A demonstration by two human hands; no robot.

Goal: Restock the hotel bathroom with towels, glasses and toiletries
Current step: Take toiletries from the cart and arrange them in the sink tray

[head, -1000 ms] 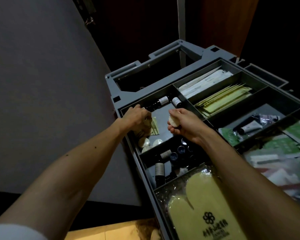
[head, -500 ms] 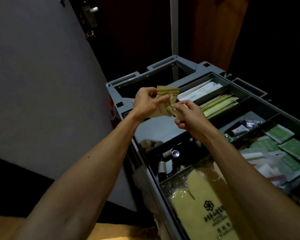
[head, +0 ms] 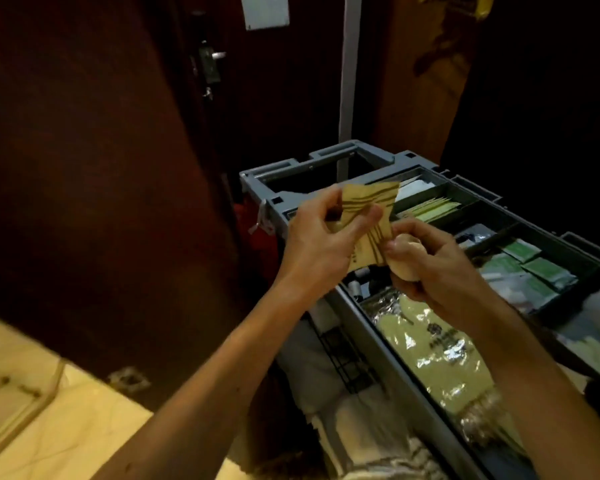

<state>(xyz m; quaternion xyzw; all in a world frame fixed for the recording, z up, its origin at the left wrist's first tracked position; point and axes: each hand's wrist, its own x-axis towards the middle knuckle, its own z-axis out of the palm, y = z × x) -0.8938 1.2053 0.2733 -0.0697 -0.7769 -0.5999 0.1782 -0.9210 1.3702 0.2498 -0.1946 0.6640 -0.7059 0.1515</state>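
A: How are the hands sitting?

B: Both are hovering above the grey cart tray [head: 357, 323]. The left hand [head: 321, 244] is pinching a fan of tan paper packets [head: 368, 216], thumb pressing across them. The right hand [head: 430, 265] is curling tight around a small pale round soap [head: 407, 252], its fingertips touching the packets' lower edge.

A: And what is lying in the compartments?

B: Plastic-wrapped yellow slippers [head: 437, 362] are filling the nearest one. Green sachets [head: 541, 268] are lying to the right, and yellow-green flat packets [head: 430, 207] are sitting in a far slot, beside white ones.
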